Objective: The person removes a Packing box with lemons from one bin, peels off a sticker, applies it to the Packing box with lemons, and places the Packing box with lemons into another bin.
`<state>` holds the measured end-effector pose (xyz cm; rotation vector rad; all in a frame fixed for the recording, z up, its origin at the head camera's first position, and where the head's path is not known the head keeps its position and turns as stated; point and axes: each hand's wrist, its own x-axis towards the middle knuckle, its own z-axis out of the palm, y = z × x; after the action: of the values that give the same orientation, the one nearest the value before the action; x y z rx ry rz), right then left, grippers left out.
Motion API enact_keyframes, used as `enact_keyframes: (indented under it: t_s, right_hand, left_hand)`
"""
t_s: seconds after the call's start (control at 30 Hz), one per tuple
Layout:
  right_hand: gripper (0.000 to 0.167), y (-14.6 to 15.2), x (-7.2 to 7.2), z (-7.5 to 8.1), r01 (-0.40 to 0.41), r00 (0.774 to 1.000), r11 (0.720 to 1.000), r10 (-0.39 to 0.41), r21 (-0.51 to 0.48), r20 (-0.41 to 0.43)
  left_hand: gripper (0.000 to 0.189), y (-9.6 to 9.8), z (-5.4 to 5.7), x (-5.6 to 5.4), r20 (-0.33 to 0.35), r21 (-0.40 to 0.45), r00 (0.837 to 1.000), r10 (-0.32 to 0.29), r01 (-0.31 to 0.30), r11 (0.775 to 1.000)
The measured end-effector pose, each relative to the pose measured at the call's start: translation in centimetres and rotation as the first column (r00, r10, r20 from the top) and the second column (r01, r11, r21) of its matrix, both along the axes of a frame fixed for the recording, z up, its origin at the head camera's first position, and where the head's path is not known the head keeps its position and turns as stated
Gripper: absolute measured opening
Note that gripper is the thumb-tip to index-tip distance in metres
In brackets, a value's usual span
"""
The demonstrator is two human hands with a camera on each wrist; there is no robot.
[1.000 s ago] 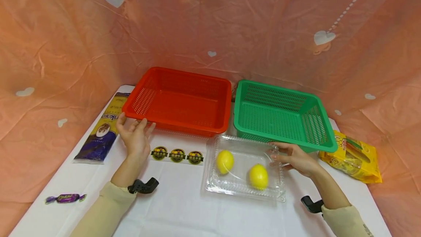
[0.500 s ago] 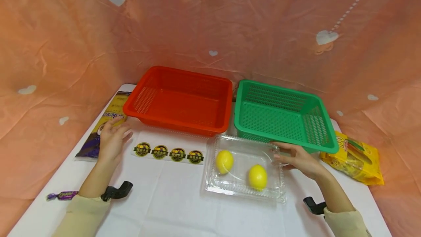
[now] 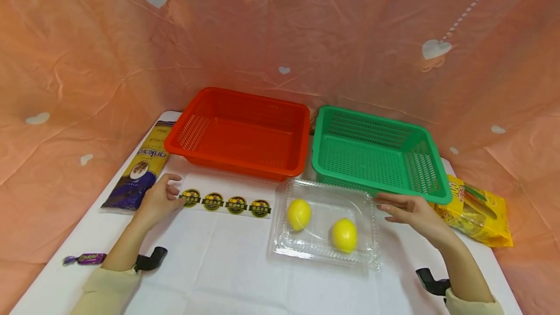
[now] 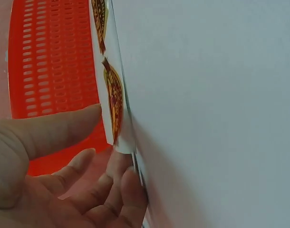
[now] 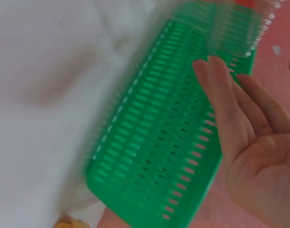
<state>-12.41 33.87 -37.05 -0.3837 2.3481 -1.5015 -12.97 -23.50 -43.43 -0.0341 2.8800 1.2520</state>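
My left hand (image 3: 161, 201) is at the left end of a white strip of round fruit stickers (image 3: 236, 204). In the left wrist view, the thumb reaches the strip's edge (image 4: 114, 102), and the loosely bent fingers lie by its end, apart from the thumb. A clear plastic clamshell box (image 3: 321, 252) with two lemons (image 3: 299, 215) inside lies on the white table. Just off the box's right side is my right hand (image 3: 413, 213), fingers extended and holding nothing, in front of the green basket (image 3: 363, 157).
A red basket (image 3: 238, 159) stands behind the strip. At far left are a blue and gold packet (image 3: 140, 169) and a purple wrapped candy (image 3: 91, 258). A yellow packet (image 3: 477, 210) lies right of the green basket. A pink curtain (image 3: 280, 28) hangs behind.
My left hand has moved left from over the strip, then come back down to its left end, uncovering the leftmost sticker. My right hand has come off the box and shifted right.
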Motion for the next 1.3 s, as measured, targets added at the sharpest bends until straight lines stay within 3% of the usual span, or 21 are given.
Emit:
enact_keyframes:
  t_s: [0.17, 0.33, 0.4, 0.5, 0.63, 0.67, 0.73, 0.8, 0.87, 0.93, 1.0, 1.07, 1.1, 1.2, 1.3]
  right_hand:
    - [0.045, -0.5, 0.6, 0.6, 0.045, 0.997, 0.998, -0.047, -0.040, -0.064]
    - [0.037, -1.8, 1.0, 1.2, 0.123, 0.979, 0.985, -0.140, -0.120, -0.148]
    - [0.034, -2.5, 1.2, 1.4, 0.151, 0.967, 0.973, -0.182, -0.176, -0.177]
    - [0.031, -3.9, 1.6, 1.9, 0.155, 0.953, 0.953, -0.214, -0.262, -0.214]
    - [0.027, -6.0, 2.3, 2.6, 0.110, 0.941, 0.942, -0.202, -0.318, -0.273]
    - [0.026, -6.5, 2.4, 2.8, 0.090, 0.937, 0.942, -0.190, -0.322, -0.292]
    - [0.024, -7.8, 2.9, 3.2, 0.067, 0.929, 0.941, -0.181, -0.332, -0.324]
    - [0.023, -9.2, 3.3, 3.7, 0.024, 0.913, 0.929, -0.171, -0.368, -0.371]
    - [0.024, -10.7, 3.7, 4.3, -0.034, 0.891, 0.910, -0.160, -0.414, -0.424]
    - [0.025, -12.5, 4.2, 4.8, -0.096, 0.862, 0.885, -0.154, -0.455, -0.483]
    - [0.026, -14.4, 4.7, 5.4, -0.164, 0.828, 0.864, -0.142, -0.477, -0.542]
    - [0.028, -16.4, 5.3, 5.9, -0.230, 0.799, 0.843, -0.122, -0.487, -0.588]
    - [0.030, -17.4, 5.6, 6.1, -0.269, 0.786, 0.829, -0.106, -0.491, -0.609]
    - [0.037, -20.4, 6.2, 6.4, -0.379, 0.761, 0.778, -0.046, -0.501, -0.647]
    - [0.042, -22.9, 6.5, 6.4, -0.406, 0.756, 0.755, -0.039, -0.515, -0.654]
  left_hand:
    - [0.059, 0.1, -0.1, 0.1, 0.014, 0.052, 1.000, 0.014, -0.015, 0.999]
    - [0.061, -0.1, 0.9, 1.0, 0.023, 0.246, 1.000, -0.008, 0.002, 0.969]
    - [0.057, -0.4, 1.8, 1.6, -0.002, 0.302, 1.000, -0.017, 0.017, 0.953]
    - [0.041, -0.8, 3.8, 3.1, -0.080, 0.286, 0.997, 0.011, 0.012, 0.958]
    - [0.025, -1.0, 7.2, 5.5, -0.185, 0.286, 0.977, 0.103, -0.047, 0.957]
    - [0.024, -0.8, 8.1, 6.1, -0.209, 0.340, 0.969, 0.128, -0.051, 0.939]
    - [0.025, -0.1, 9.6, 7.0, -0.273, 0.475, 0.945, 0.178, -0.028, 0.879]
    - [0.028, 1.2, 10.9, 7.5, -0.370, 0.594, 0.907, 0.202, 0.064, 0.802]
    - [0.029, 2.9, 11.8, 7.6, -0.492, 0.639, 0.847, 0.200, 0.195, 0.744]
    - [0.030, 4.9, 12.4, 7.3, -0.605, 0.601, 0.776, 0.180, 0.296, 0.742]
    - [0.032, 6.9, 12.7, 6.9, -0.683, 0.530, 0.716, 0.143, 0.351, 0.772]
    - [0.033, 8.7, 12.9, 6.6, -0.733, 0.462, 0.670, 0.115, 0.368, 0.807]
    - [0.034, 9.5, 12.9, 6.5, -0.749, 0.430, 0.655, 0.099, 0.366, 0.825]
    - [0.036, 11.5, 13.0, 6.6, -0.764, 0.396, 0.640, 0.081, 0.366, 0.842]
    - [0.035, 13.1, 13.0, 6.7, -0.759, 0.433, 0.646, 0.079, 0.410, 0.803]
